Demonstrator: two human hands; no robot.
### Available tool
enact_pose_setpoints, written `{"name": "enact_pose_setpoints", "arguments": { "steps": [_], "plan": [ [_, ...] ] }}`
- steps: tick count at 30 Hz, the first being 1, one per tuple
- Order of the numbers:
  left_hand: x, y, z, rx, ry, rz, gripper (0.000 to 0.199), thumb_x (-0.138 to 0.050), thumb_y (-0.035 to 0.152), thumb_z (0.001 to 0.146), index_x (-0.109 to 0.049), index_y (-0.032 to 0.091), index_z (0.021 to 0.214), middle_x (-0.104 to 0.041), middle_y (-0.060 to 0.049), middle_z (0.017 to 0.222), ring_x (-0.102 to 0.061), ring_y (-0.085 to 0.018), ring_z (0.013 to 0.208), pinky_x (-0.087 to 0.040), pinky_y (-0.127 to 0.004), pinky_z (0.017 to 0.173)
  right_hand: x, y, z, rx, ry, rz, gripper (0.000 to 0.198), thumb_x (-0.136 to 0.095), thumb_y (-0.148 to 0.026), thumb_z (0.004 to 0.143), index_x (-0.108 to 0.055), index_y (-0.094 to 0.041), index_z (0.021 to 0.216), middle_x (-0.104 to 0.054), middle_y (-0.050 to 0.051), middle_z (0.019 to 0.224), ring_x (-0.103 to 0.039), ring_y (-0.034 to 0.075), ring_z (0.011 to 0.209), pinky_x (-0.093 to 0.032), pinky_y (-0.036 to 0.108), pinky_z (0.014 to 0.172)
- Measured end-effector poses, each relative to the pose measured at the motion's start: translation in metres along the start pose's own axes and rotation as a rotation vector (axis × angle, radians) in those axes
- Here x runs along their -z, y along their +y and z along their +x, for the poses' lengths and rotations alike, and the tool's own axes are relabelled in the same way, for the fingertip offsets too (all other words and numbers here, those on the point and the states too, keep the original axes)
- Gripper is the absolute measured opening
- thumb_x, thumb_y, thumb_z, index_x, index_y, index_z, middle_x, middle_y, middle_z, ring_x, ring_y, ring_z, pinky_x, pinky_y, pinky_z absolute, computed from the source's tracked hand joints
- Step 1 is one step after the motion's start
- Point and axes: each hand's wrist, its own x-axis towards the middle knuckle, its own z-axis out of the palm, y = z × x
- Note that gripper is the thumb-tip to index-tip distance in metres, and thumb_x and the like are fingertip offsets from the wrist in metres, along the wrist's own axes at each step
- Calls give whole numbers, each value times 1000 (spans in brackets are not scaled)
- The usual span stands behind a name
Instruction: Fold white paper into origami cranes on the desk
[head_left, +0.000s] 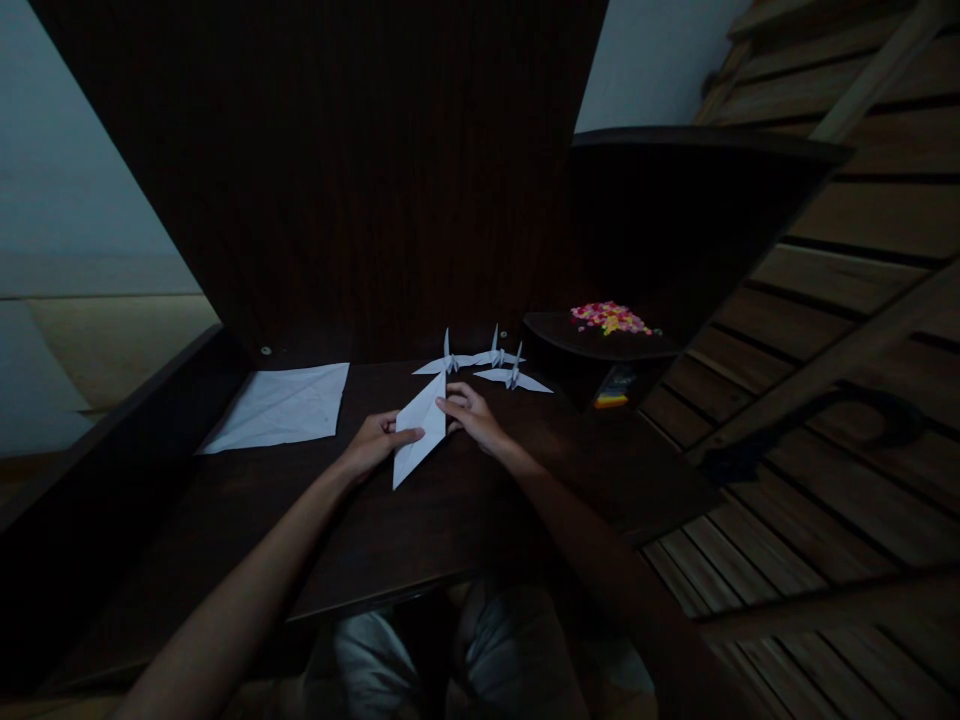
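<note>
Between my two hands is a white folded paper (pixel 421 430), a long diamond with a crease down its middle, tilted above the dark desk. My left hand (pixel 379 440) pinches its left edge, thumb on top and fingers behind. On the other side my right hand (pixel 469 415) grips the upper right edge, its thumb on the front face. Just beyond the paper's upper tip stand three white origami cranes: one at the left (pixel 450 363), one at the back (pixel 496 356) and one at the right (pixel 514 378), wings spread.
A creased white paper sheet (pixel 281 405) lies at the desk's left. On a small corner shelf (pixel 544 328) at the right sits a pile of small pink and yellow pieces (pixel 611 318). Beneath it is a small colourful packet (pixel 615 390). Wooden slats (pixel 862 300) rise at the right.
</note>
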Motion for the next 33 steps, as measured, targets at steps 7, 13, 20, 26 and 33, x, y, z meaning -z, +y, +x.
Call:
{"name": "enact_pose_setpoints", "arguments": {
  "steps": [7,13,20,26,33],
  "plan": [
    [4,2,-3,65,-97,92,45,-81,40,56,-72,13,92,-72,-7,82,-63,-19,65,-46,-27,58,1,1,0,71,88,27,54,-80,-24,54,-55,-22,102,-62,-3,75,-61,13,70,-51,24,63],
    [15,5,2,-17,35,304,38,-81,42,53,-72,15,78,-69,-2,69,-58,-17,61,-38,-22,51,5,1,1,50,115,-112,42,-78,-27,52,-57,-20,87,-62,-2,77,-59,14,68,-50,25,59],
    [22,8,1,-197,184,565,32,-72,51,62,-70,19,65,-65,-3,62,-55,-20,62,-37,-25,56,6,2,2,31,76,-196,31,-78,-26,50,-59,-18,72,-63,-1,69,-60,15,66,-50,26,56],
    [18,3,0,-314,235,890,35,-57,49,76,-71,18,85,-67,-9,78,-58,-25,74,-42,-31,69,10,15,6,6,105,-269,29,-78,-26,49,-58,-16,67,-59,-2,62,-57,12,53,-47,23,46],
    [19,-11,9,-411,191,1001,33,-51,40,83,-69,16,96,-69,-14,95,-59,-30,91,-44,-39,83,13,15,3,81,119,-595,18,-76,-24,59,-63,-17,69,-62,-2,63,-57,12,59,-44,23,55]
  ]
}}
